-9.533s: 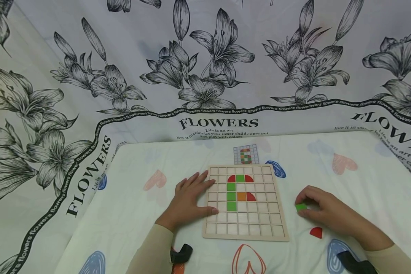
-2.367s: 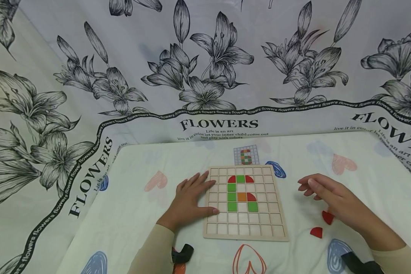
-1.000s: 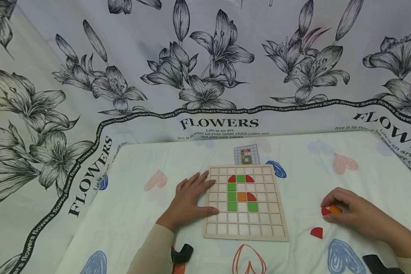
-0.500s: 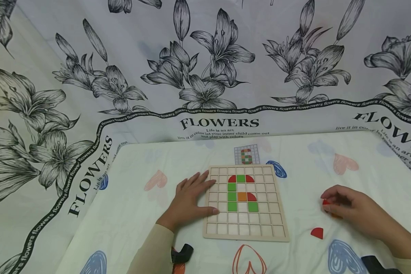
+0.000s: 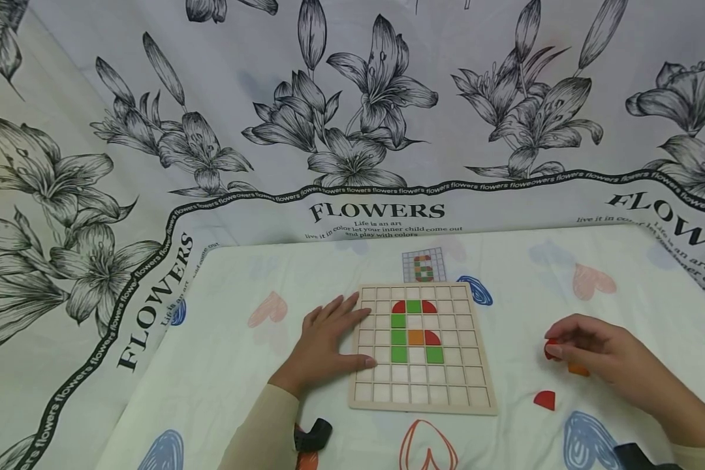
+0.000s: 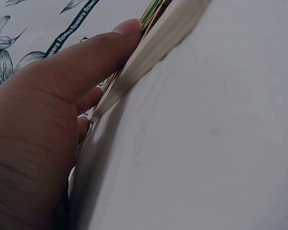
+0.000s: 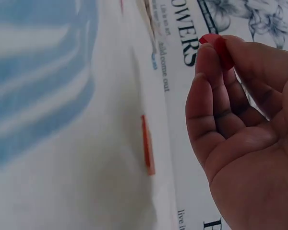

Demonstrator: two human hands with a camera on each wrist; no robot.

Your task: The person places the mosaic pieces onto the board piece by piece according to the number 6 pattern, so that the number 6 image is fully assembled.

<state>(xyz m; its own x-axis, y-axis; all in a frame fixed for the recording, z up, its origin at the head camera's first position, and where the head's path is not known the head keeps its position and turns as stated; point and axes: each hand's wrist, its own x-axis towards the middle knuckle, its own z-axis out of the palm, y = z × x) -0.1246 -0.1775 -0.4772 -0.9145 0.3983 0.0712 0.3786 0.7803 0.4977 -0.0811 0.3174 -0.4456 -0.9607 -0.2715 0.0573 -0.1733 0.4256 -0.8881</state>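
My left hand (image 5: 323, 343) lies spread along the left edge of a wooden grid board (image 5: 382, 391), thumb and fingertips resting on its rim. Set in the board's cells are several green square tiles (image 5: 399, 354), an orange square tile (image 5: 416, 337) and red quarter-round tiles (image 5: 432, 338). To the right of the board, my right hand (image 5: 593, 349) pinches a red quarter-round tile (image 7: 224, 52) between thumb and fingertips, raised off the cloth. An orange tile (image 5: 578, 370) lies partly hidden below that hand. Nearer me is a loose red quarter-round tile (image 5: 544, 400).
Behind the board lies a small pattern card (image 5: 424, 264) with a coloured figure on a grid. A white cloth (image 5: 223, 365) printed with hearts covers the surface. A curtain-like sheet with flowers (image 5: 352, 98) stands at the back.
A green tile has been added to the board's fourth row. My right hand has picked up a red tile from beside the orange one and moved slightly left. The left hand stays put.
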